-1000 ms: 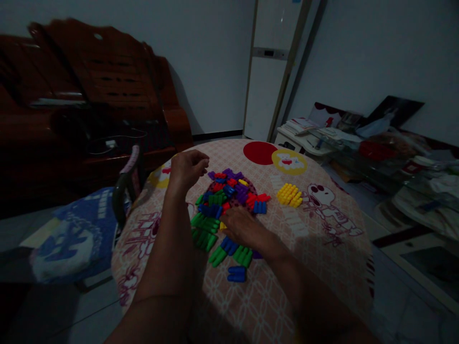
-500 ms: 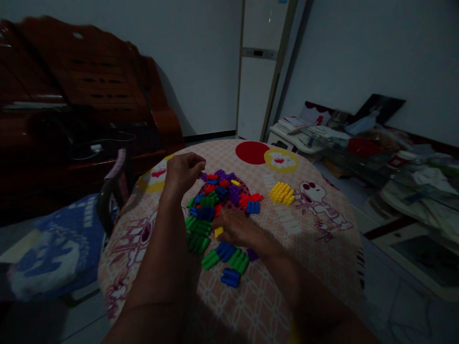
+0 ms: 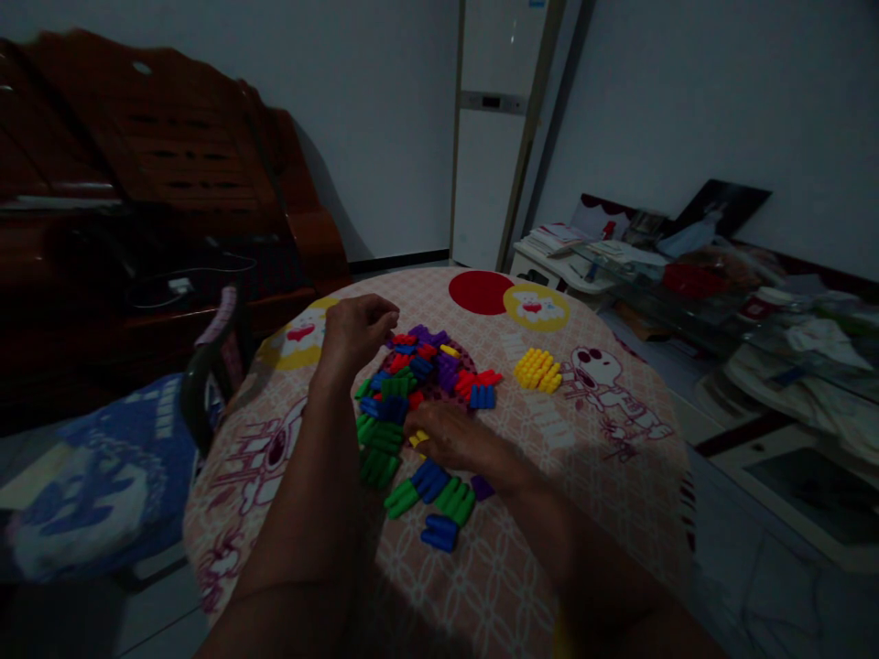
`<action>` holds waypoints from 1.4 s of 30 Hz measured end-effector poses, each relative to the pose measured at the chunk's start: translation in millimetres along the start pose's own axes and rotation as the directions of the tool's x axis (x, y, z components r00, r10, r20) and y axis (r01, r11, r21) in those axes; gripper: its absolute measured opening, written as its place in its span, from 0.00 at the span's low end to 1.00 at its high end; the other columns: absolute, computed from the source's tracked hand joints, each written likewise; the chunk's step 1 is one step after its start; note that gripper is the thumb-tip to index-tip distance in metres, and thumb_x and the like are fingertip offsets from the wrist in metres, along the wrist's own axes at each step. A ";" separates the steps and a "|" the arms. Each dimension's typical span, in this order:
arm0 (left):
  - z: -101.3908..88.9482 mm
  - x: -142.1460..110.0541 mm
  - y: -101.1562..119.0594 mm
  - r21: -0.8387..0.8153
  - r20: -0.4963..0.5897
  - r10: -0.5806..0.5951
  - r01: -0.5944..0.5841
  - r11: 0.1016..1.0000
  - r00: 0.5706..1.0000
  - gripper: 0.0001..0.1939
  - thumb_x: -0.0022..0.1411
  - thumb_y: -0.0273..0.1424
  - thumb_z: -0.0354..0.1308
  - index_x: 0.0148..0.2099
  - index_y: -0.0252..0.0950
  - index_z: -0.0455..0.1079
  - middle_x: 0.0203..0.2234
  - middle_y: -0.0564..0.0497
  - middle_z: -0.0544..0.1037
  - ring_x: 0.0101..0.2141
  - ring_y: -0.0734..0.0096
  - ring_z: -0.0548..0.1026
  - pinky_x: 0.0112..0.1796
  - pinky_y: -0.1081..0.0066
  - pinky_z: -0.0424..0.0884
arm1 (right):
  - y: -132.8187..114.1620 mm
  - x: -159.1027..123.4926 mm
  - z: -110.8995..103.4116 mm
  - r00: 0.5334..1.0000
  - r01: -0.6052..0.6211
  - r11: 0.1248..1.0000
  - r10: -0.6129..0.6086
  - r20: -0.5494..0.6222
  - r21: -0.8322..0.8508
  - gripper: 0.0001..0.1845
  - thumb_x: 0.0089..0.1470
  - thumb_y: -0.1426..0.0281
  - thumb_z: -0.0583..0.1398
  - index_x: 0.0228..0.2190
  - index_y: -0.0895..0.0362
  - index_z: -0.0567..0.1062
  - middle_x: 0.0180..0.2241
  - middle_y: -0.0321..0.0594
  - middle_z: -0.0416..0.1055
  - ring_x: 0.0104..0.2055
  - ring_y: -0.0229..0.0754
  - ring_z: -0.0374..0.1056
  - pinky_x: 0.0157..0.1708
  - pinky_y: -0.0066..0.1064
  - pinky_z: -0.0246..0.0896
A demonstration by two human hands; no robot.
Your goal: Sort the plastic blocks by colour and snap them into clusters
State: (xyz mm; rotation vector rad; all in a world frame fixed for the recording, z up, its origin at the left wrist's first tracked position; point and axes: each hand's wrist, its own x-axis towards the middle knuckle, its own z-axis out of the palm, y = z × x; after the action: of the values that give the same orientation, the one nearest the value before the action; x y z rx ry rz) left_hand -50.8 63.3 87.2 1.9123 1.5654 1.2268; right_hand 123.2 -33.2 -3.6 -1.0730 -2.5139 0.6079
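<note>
My right hand [image 3: 443,434] is low over the table with its fingers closed on a yellow plastic building block [image 3: 418,441], part of which shows below the fingertips. Raised at the left edge of the pile, my left hand [image 3: 358,329] has thumb and fingers pressed together; whatever may be in them is hidden. Red, purple, blue and green blocks lie heaped between and beyond the hands, among them a purple block [image 3: 449,373] and a green block [image 3: 380,466]. Nearer me are a blue block [image 3: 439,532] and another green block [image 3: 455,499].
A group of yellow blocks [image 3: 538,371] sits to the right on the round table's patterned cloth [image 3: 494,567]. At left stands a chair with a blue cover [image 3: 116,467]. A wooden sofa [image 3: 179,156] and a cluttered glass-topped cabinet [image 3: 659,293] are farther off.
The view has shifted, so the table appears farther left. In my right hand the yellow block showed more half a second ago and is now partly covered. My left hand stays almost where it was.
</note>
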 end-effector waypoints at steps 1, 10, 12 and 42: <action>0.2 -0.1 -0.2 -0.004 0.000 0.003 -0.003 1.000 1.000 0.11 0.56 0.35 0.58 0.37 0.34 0.78 0.27 0.48 0.82 0.25 0.69 0.79 0.27 0.75 0.71 | -1.3 0.3 -2.5 1.000 -0.004 1.000 0.004 0.007 -0.004 0.08 0.56 0.78 0.62 0.38 0.55 0.75 0.41 0.40 0.74 0.46 0.42 0.69 0.45 0.32 0.59; -2.2 0.3 -0.8 -0.012 0.004 0.005 -0.005 1.000 1.000 0.12 0.55 0.34 0.58 0.37 0.33 0.78 0.26 0.48 0.81 0.24 0.68 0.79 0.29 0.73 0.73 | 20.2 -30.0 -90.4 0.951 -0.259 0.966 0.251 -0.179 -0.025 0.10 0.50 0.79 0.61 0.32 0.57 0.82 0.32 0.38 0.79 0.36 0.41 0.72 0.37 0.30 0.60; -2.3 1.0 -2.3 -0.022 0.001 0.004 -0.004 1.000 1.000 0.12 0.55 0.34 0.58 0.37 0.33 0.78 0.27 0.47 0.82 0.24 0.68 0.79 0.29 0.73 0.73 | 35.7 -49.9 -115.3 0.895 -0.362 0.929 0.323 -0.308 -0.078 0.10 0.49 0.79 0.60 0.31 0.58 0.82 0.30 0.39 0.79 0.34 0.41 0.72 0.36 0.30 0.59; -2.8 0.5 -4.9 -0.037 0.017 0.017 -0.016 0.999 1.000 0.12 0.56 0.35 0.58 0.38 0.33 0.78 0.24 0.48 0.80 0.25 0.68 0.79 0.29 0.72 0.73 | 78.2 -84.3 -129.6 0.765 -0.644 0.649 0.562 -0.314 -0.406 0.14 0.51 0.78 0.58 0.36 0.58 0.81 0.38 0.46 0.79 0.40 0.44 0.71 0.37 0.31 0.56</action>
State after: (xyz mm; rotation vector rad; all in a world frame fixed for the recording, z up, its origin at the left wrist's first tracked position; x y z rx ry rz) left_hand -55.9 64.7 85.3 1.9111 1.5113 1.2340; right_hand 285.1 -14.5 55.3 -2.1127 -2.1685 -0.0142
